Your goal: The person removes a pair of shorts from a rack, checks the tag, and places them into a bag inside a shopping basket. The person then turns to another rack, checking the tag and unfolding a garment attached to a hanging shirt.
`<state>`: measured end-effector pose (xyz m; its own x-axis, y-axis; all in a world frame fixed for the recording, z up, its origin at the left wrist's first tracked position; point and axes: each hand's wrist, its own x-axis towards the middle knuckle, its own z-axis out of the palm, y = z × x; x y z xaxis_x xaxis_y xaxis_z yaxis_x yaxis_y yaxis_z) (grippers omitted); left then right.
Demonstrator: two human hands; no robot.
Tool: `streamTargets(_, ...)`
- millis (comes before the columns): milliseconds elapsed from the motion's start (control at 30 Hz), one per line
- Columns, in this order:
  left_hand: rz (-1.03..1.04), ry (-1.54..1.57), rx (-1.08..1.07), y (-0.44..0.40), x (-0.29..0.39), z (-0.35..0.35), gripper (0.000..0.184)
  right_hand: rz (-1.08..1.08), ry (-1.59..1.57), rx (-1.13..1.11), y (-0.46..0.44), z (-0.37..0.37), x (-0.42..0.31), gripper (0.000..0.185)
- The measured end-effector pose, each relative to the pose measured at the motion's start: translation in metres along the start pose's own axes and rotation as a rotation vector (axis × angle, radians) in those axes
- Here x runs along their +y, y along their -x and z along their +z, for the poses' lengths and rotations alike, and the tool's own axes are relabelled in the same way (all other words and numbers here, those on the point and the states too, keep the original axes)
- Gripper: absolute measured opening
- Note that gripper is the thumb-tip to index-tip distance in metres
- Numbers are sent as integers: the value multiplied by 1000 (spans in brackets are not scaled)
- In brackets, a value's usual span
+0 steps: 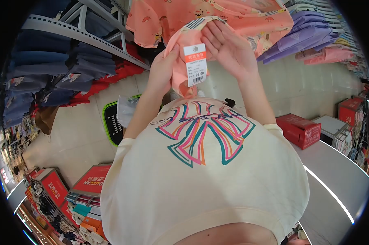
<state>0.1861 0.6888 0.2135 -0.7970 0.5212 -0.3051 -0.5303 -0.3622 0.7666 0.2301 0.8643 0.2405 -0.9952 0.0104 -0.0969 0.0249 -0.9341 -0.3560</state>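
Observation:
A coral-pink printed garment (180,75) hangs in front of my chest, one end edged with a striped, patterned trim. My left hand (165,61) is closed on its left side, thumb on top of the cloth and the other fingers hidden. A white and red price tag (196,65) reading 29.00 lies over the fabric between my hands. My right hand (233,49) is palm up with its fingers stretched out, the fingertips touching the patterned trim. Just beyond is a matching coral-pink top (241,20) with small mushroom prints, spread out wide.
Dark blue clothes (66,61) hang on a metal rack (86,38) at the left. Purple shirts (300,34) hang at the right. A green-rimmed black basket (111,124) with a clear plastic bag (127,109) stands on the floor. A red box (298,130) sits by a grey counter (327,175).

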Motion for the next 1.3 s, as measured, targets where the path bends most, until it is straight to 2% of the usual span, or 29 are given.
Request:
streamTargets(133, -61, 139, -34, 0, 6, -3, 35, -11, 292, -36, 7, -9, 0, 53)
streamTargets(333, -120, 261, -66, -1, 11, -4, 37, -40, 530, -64, 20, 2, 11, 61)
streamTargets(433, -120, 272, -80, 0, 15, -2, 38, -166, 752, -53, 22, 7, 21, 65)
streamTargets(533, -113, 335, -140, 3, 18, -3, 39, -236, 979, -126, 25, 16, 24, 74)
streamTargets(633, -115, 396, -227, 1, 18, -8, 40, -396, 1226, -233, 24, 12, 31, 79)
streamTargets(733, -143, 390, -241, 2, 22, -14, 40, -488, 1522, -183, 30, 23, 37, 74)
streamTargets(833, -141, 392, -191, 8, 27, -11, 40, -613, 1623, -190, 28, 24, 40, 62)
streamTargets(933, -173, 363, -128, 9, 33, -16, 39, -588, 1512, -190, 24, 14, 34, 45)
streamTargets(1033, -201, 370, -148, 7, 32, -27, 40, -468, 1093, -24, 24, 9, 35, 34)
streamTargets(1067, -189, 361, -146, 7, 31, -26, 40, -478, 1211, -27, 24, 6, 31, 30)
streamTargets(1167, -127, 293, -95, 8, 32, -14, 41, -391, 975, 23, 22, 8, 33, 36)
streamTargets(1300, -131, 398, -129, 8, 31, -15, 47, -230, 848, 162, 23, -10, 31, 50)
